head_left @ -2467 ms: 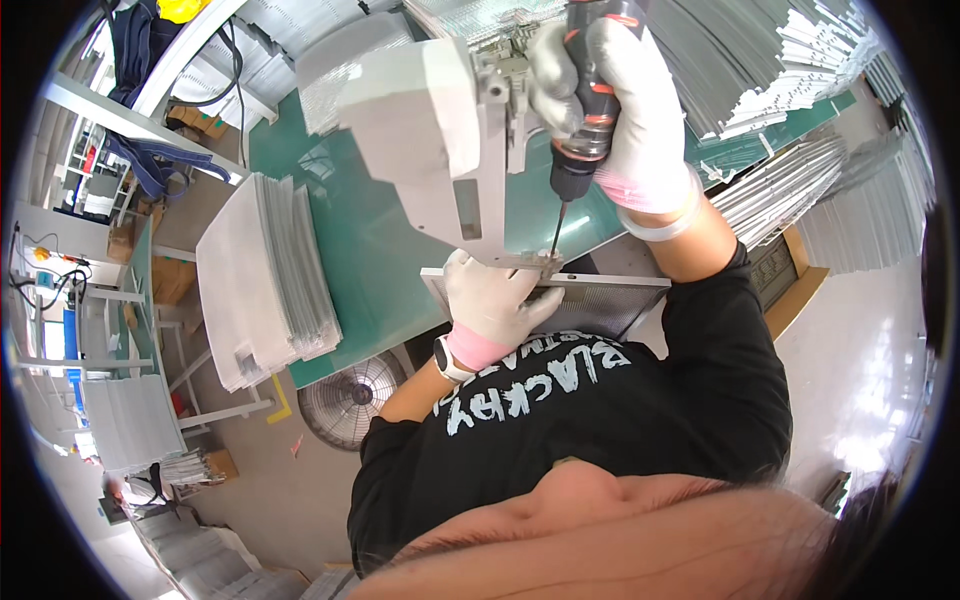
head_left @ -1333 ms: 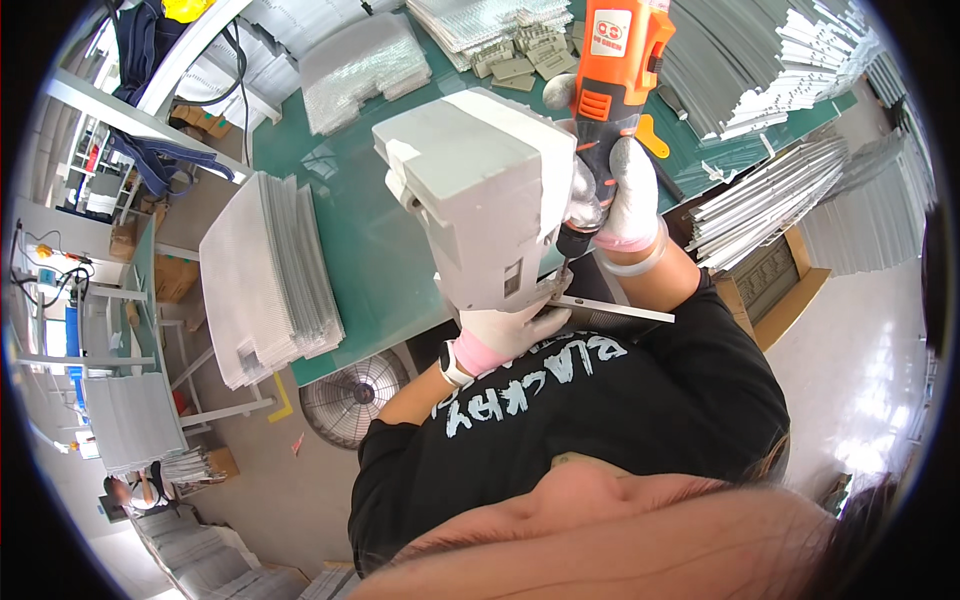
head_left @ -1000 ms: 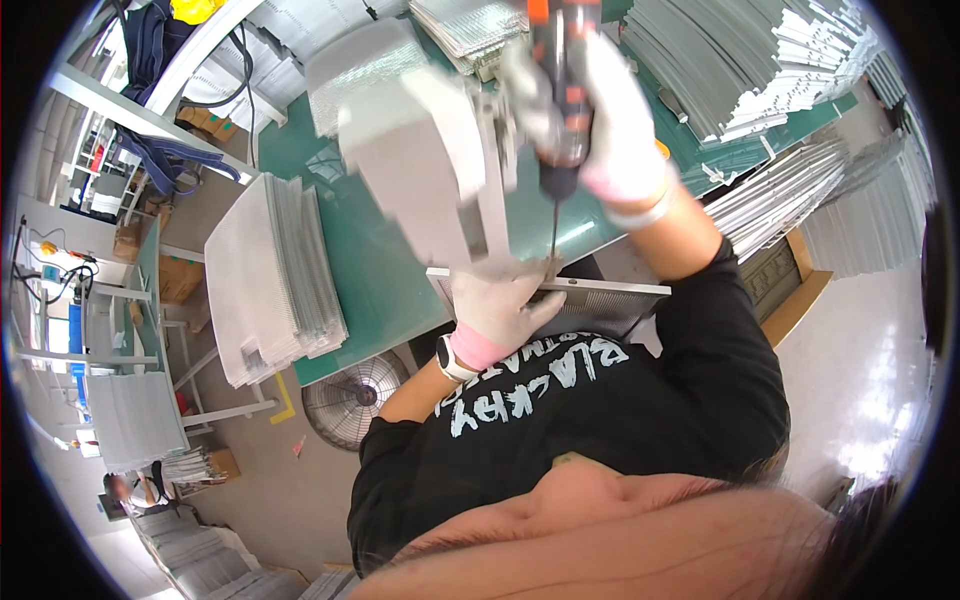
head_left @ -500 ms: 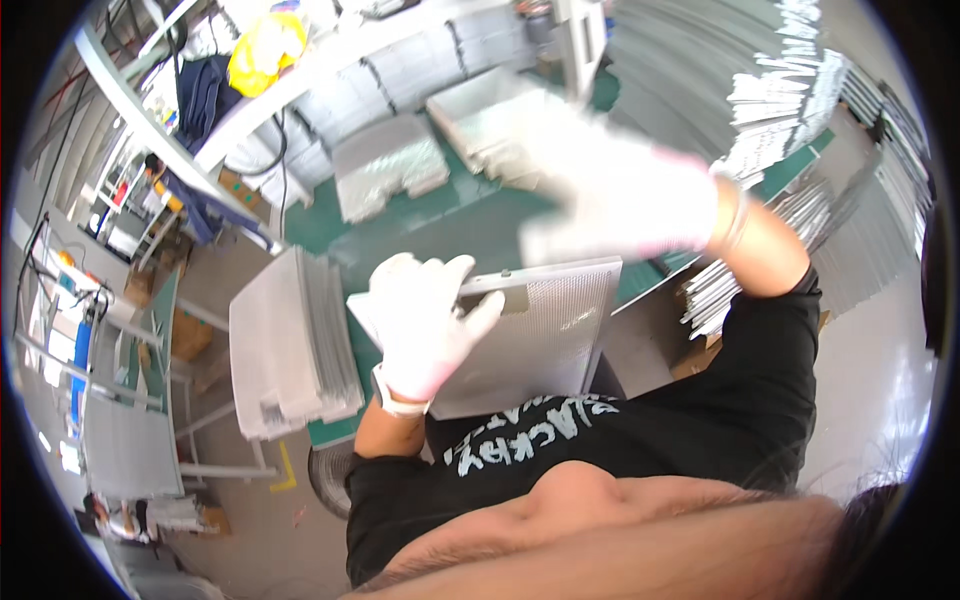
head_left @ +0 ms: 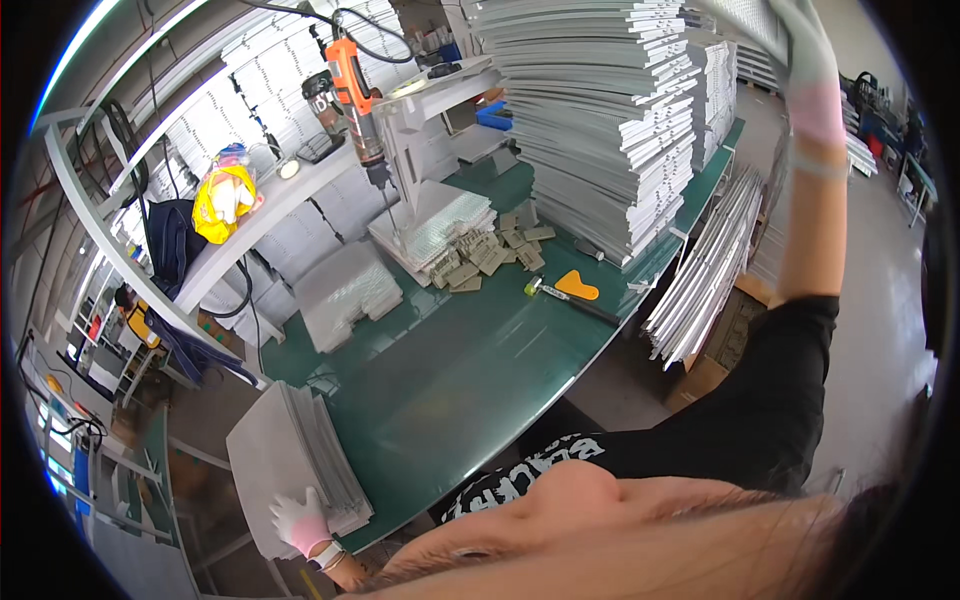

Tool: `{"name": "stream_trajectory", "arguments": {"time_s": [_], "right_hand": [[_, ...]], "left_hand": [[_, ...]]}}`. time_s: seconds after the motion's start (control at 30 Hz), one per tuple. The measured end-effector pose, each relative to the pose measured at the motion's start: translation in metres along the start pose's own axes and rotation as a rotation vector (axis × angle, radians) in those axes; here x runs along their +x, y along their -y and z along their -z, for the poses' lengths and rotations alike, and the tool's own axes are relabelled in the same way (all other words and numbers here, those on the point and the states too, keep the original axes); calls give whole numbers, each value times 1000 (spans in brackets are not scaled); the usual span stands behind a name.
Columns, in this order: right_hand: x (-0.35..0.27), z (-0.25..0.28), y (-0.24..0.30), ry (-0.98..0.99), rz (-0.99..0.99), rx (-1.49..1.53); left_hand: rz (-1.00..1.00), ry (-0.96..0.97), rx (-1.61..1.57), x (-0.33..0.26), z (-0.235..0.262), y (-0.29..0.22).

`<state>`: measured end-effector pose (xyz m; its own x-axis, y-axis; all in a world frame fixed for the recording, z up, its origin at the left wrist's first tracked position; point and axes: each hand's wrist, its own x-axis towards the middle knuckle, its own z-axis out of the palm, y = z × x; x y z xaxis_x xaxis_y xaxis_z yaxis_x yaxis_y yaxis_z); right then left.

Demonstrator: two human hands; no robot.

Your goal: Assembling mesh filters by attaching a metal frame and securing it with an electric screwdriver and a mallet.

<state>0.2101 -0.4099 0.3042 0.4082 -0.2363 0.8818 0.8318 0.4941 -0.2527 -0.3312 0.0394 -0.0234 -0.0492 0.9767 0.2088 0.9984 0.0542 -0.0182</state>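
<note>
My right hand [head_left: 808, 55], in a white and pink glove, is raised at the upper right. Its fingers are closed on the edge of a framed metal panel [head_left: 748, 22], which is partly cut off by the picture's edge. Below that panel rises a tall stack of framed panels [head_left: 580, 120]. My left hand [head_left: 300, 522], gloved alike, lies with spread fingers on a stack of thin pale-grey sheets [head_left: 275, 450] at the lower left of the green worktable [head_left: 440, 370].
An orange power screwdriver [head_left: 352, 90] hangs above the table. Small grey-beige plates [head_left: 485, 252], a yellow scraper [head_left: 577, 286] and a dark-handled tool [head_left: 570, 298] lie near the right edge. Bubble-wrapped pieces [head_left: 345, 290] sit at the back. Thin metal strips [head_left: 705, 270] lean beside the table.
The framed panel has gone from before my chest; my right hand now holds a panel at the upper right. My left hand has moved down-left onto the sheets. The view has shifted.
</note>
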Motion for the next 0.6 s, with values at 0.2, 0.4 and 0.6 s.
{"name": "stream_trajectory", "arguments": {"time_s": [0.2,0.4,0.6], "right_hand": [[150,-15,-69,68,-101,-47],[145,-96,-104,89,-287,-418],[112,-113,-70,-31,-308,-1027]], "left_hand": [[24,67,-115,1,-15,13],[5,138,1,1,8,7],[-207,115,119,14,4,11]]}}
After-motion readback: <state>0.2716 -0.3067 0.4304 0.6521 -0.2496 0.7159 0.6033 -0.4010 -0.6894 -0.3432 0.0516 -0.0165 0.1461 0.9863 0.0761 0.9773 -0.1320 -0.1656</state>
